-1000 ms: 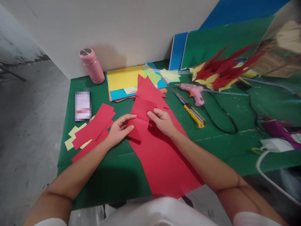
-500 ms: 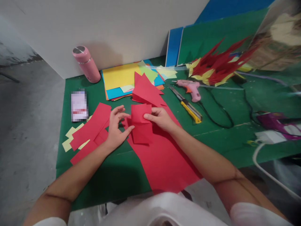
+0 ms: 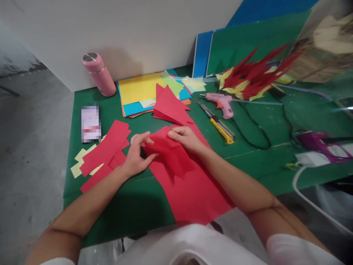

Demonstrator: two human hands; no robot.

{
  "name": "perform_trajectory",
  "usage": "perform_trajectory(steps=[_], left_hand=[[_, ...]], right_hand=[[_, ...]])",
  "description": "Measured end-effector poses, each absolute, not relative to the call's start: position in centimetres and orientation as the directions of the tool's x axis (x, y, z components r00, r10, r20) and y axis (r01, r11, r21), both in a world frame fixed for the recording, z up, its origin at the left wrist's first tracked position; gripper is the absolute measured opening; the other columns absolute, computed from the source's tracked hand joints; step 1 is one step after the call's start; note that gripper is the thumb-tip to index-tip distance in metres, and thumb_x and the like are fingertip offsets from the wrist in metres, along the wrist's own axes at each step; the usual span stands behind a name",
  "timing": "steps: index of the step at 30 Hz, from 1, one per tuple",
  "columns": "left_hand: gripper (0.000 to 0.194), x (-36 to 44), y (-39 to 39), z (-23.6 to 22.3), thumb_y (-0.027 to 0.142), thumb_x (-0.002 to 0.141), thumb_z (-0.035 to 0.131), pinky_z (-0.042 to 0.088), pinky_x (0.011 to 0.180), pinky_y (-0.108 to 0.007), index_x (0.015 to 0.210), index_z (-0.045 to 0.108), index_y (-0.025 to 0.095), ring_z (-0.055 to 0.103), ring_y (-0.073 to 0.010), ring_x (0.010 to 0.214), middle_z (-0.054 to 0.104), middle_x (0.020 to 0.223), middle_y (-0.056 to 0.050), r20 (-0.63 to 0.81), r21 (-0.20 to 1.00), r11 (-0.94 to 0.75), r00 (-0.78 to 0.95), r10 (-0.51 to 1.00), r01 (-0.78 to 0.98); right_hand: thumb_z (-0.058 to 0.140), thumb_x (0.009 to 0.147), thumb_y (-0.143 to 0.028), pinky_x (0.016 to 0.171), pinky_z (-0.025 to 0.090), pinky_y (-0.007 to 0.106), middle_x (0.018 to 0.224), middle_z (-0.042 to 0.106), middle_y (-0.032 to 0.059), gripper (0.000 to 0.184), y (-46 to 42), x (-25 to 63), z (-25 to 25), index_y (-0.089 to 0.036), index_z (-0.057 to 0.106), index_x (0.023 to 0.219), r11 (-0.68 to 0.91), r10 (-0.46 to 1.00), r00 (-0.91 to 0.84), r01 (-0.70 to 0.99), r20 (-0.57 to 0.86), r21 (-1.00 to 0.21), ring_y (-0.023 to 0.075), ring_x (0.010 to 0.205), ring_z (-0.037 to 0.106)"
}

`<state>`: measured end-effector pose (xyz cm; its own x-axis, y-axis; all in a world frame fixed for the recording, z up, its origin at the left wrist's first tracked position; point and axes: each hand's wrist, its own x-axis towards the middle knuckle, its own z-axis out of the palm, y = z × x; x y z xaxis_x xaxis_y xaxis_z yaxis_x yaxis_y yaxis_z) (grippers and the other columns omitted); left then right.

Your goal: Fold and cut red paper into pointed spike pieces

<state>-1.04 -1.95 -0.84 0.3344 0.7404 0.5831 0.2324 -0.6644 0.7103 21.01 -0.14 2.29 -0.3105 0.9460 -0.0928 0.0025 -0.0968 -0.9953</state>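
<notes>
A piece of red paper [image 3: 172, 152], bent and partly blurred, is held up over a longer red sheet [image 3: 193, 198]. My right hand [image 3: 184, 138] pinches its upper edge between thumb and fingers. At its left edge is my left hand [image 3: 138, 152], thumb in front and curled fingers above, gripping that side loosely. Left of this hand, cut red strips [image 3: 106, 149] overlap small pale yellow pieces [image 3: 75, 171]. Pointed red paper pieces [image 3: 169, 105] lie just beyond both hands.
On the green table [image 3: 121, 209] stand a pink bottle [image 3: 99, 75] and a blurred-out phone [image 3: 91, 123]. Coloured sheets [image 3: 138, 90] lie at the back. To the right are a yellow cutter knife [image 3: 220, 129], a pink glue gun [image 3: 222, 103] with its cord, and a red-yellow paper flame [image 3: 250, 79].
The red paper has turned from lying nearly flat and square to tilted and bent. My left hand's fingers have closed in on its left edge. The view has shifted slightly.
</notes>
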Motion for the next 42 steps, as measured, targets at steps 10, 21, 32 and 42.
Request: perform_trajectory(steps=[10, 21, 32, 42], left_hand=[[0.024, -1.5, -1.7, 1.3, 0.034, 0.094, 0.051, 0.035, 0.110, -0.049, 0.099, 0.074, 0.027, 0.070, -0.0196, 0.076, 0.075, 0.077, -0.002, 0.378, 0.747, -0.497, 0.332, 0.864, 0.442], [0.045, -1.1, -2.0, 0.8, 0.000, 0.086, 0.040, 0.044, 0.103, -0.046, 0.101, 0.074, 0.024, 0.069, -0.0194, 0.103, 0.074, 0.116, -0.006, 0.328, 0.322, -0.695, 0.613, 0.719, 0.643], [0.049, 1.0, -5.3, 1.7, 0.045, 0.095, 0.053, 0.025, 0.115, -0.064, 0.140, 0.056, 0.025, 0.042, -0.0386, 0.139, 0.050, 0.144, -0.019, 0.120, 0.132, -0.657, 0.646, 0.754, 0.742], [0.050, 0.7, -5.3, 1.3, 0.047, 0.096, 0.048, 0.028, 0.113, -0.063, 0.143, 0.052, 0.030, 0.036, -0.0403, 0.142, 0.041, 0.156, -0.009, 0.069, 0.167, -0.640, 0.638, 0.767, 0.750]], right_hand=[[0.073, 0.075, -0.055, 0.053, 0.035, 0.025, 0.065, 0.056, -0.0016, 0.039, 0.6, 22.2, 1.2, -0.017, 0.066, 0.075, -0.070, 0.986, -0.140, 0.169, -0.094, -0.983, 0.0094, 0.057, 0.045], [0.070, 0.076, -0.044, 0.065, 0.049, 0.029, 0.077, 0.071, 0.0034, 0.026, 0.9, 22.3, 0.5, -0.019, 0.071, 0.080, 0.028, 0.999, -0.051, 0.334, 0.012, -0.942, 0.0160, 0.068, 0.061], [0.066, 0.080, -0.045, 0.066, 0.050, 0.029, 0.081, 0.071, 0.0037, 0.027, 1.1, 22.3, -0.1, -0.019, 0.068, 0.085, 0.069, 0.996, -0.078, 0.361, 0.044, -0.930, 0.0164, 0.071, 0.062], [0.058, 0.086, -0.019, 0.075, 0.055, 0.035, 0.094, 0.074, 0.0063, 0.025, 0.2, 21.6, 0.7, -0.022, 0.069, 0.108, 0.255, 0.962, -0.117, 0.704, 0.246, -0.663, 0.0206, 0.081, 0.068]])
